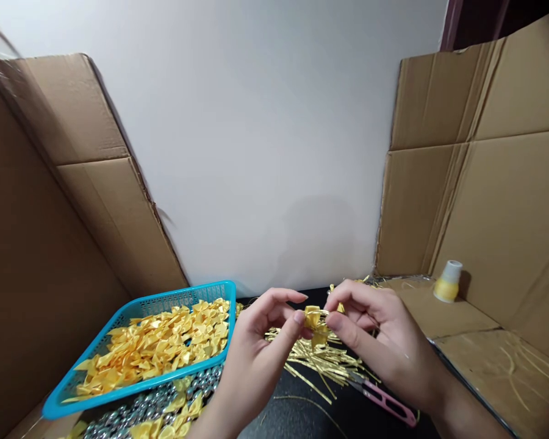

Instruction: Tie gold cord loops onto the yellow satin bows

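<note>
Between my two hands is a small yellow ribbon bow (319, 336) with a gold tie strip (318, 312) across it. My left hand (265, 347) pinches the bow's left side between thumb and fingers, its index finger raised. From the other side, my right hand (379, 329) has thumb and forefinger closed on the right end of the gold strip. Below the hands lies a loose pile of cut gold strips (320, 363) on a black surface. Pink-handled thread snips (388, 402) rest beneath my right wrist, their tips near the strips.
At left stands a blue plastic basket (139, 385) heaped with yellow bows (165, 341). Silvery beads (141, 405) and more bows (178, 421) lie in front of it. A white-and-yellow cone-shaped object (448, 281) stands at right. Cardboard walls (430, 207) flank both sides; a white wall is behind.
</note>
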A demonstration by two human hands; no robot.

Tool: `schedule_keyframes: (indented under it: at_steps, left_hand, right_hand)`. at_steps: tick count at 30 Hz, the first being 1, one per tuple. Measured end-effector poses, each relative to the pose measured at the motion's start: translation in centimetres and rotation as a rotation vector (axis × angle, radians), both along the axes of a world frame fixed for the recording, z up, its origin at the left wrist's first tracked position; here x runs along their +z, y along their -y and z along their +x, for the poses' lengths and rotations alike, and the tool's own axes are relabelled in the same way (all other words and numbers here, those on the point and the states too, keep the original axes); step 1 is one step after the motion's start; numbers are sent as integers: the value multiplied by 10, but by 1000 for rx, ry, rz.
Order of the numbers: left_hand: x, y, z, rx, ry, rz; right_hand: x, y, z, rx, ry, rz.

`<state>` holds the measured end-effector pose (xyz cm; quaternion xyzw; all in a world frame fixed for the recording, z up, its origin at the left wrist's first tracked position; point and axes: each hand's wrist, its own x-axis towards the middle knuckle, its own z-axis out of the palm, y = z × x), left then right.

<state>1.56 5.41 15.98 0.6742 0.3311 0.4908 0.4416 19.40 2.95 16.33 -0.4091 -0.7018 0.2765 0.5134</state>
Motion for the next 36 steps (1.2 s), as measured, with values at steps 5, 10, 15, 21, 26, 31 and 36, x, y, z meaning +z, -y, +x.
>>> schedule_keyframes:
  at_steps: [5,10,15,21,26,31,36]
  left_hand:
    - [0,2,0,-4,-35,28]
    - [1,1,0,5,-24,22]
    - [1,2,0,18,-33,30]
    - [-1,0,0,-81,18,-30]
    - [-3,0,2,-234,119,-169]
    - [-6,0,5,-245,212,-253]
    - [-11,-3,9,-243,236,-420]
  right_hand:
    - [1,2,-3,4,126,-6]
    - [-1,0,-4,68,-38,-16]
    - [-3,-3,-4,80,-248,-84]
    - [-8,-11,-7,119,-417,-168]
    - [-8,-15,-11,282,-710,-357]
    - [-8,-18,-16,380,-865,-483]
    - [-13,-19,-18,447,-872,-543]
